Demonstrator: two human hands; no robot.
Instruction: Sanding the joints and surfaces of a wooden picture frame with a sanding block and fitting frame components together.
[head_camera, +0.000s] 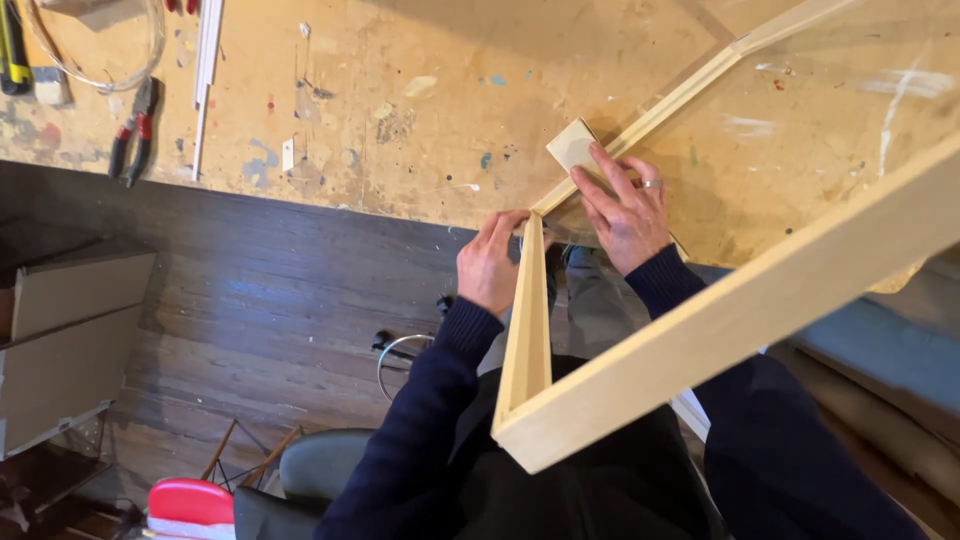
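While the pale wooden frame (700, 300) rests with its far part on the paint-spattered workbench (400, 90) and its near corner hangs over the person's lap, both hands meet at the frame's corner at the bench edge. The left hand (490, 265) curls around the top of the side rail (528, 330), fingers closed on it from the left; that rail's long axis runs from the bench edge straight back toward the body. The right hand (625, 210) lies flat and spread, fingers extended, pressing a small pale block (572, 145), possibly a sanding block, against the far rail (680, 100), which slants up and to the right across the bench. A ring shows on one finger. Whether the right hand grips the block or only presses it down cannot be told for sure; it looks open. The block sits just beyond the corner joint, nearer the right hand, with the left hand just beside it across the joint.

A broad near rail of the frame crosses the lower right of the view, between the camera and the lap. Well apart at the bench's left lie red-handled pliers (133, 130), a thin white strip (205, 80) and a loop of clear tubing (100, 50). Nothing lies between the hands and the corner.
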